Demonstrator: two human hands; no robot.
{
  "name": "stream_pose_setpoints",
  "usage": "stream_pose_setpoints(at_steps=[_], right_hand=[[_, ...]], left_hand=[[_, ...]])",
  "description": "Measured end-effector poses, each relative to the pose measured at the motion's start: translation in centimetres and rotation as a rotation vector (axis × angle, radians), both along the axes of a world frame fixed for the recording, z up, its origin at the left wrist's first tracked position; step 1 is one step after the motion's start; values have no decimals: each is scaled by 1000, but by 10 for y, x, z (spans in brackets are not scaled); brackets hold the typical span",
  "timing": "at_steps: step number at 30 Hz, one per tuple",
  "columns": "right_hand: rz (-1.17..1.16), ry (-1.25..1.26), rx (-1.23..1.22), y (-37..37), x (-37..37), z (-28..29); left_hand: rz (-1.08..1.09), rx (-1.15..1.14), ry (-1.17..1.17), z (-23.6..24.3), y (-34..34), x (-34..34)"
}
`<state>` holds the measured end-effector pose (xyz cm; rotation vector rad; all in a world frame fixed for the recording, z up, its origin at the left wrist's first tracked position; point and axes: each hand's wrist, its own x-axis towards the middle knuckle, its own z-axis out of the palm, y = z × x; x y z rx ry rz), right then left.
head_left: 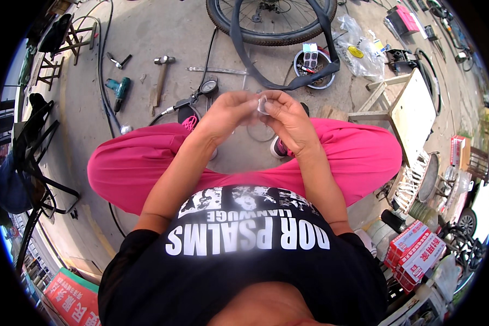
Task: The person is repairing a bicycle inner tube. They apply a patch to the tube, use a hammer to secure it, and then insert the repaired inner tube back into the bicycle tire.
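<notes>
Sm. whitish pc. (262, 105): prob. light, thin, flex.; best held by edges. R grip (292, 120): pinched on it. L grip (227, 113): fingers bunched alongside, hold unclear.

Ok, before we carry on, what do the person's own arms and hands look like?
The left hand and right hand wear no gloves. The forearms are bare too, with no watch or band showing at the wrists. The short sleeves are plain black.
</notes>
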<state>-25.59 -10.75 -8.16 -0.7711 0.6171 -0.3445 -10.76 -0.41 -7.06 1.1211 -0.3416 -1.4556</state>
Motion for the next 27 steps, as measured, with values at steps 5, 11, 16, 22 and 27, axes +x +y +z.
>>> stream_pose_setpoints(at_steps=[5, 11, 16, 22, 27], right_hand=[[-193, 356, -1229, 4, 1, 13], [-179, 334, -1389, 18, 10, 20], [-187, 326, -1018, 19, 9, 13], [-228, 326, -1046, 19, 8, 13], [-214, 303, -968, 16, 8, 11]], left_hand=[[60, -34, -118, -7, -2, 3], [141, -30, -272, -4, -5, -4], [190, -50, -380, -2, -6, -10], [176, -29, -563, -4, -5, -11], [154, -33, -658, -8, -5, -12]])
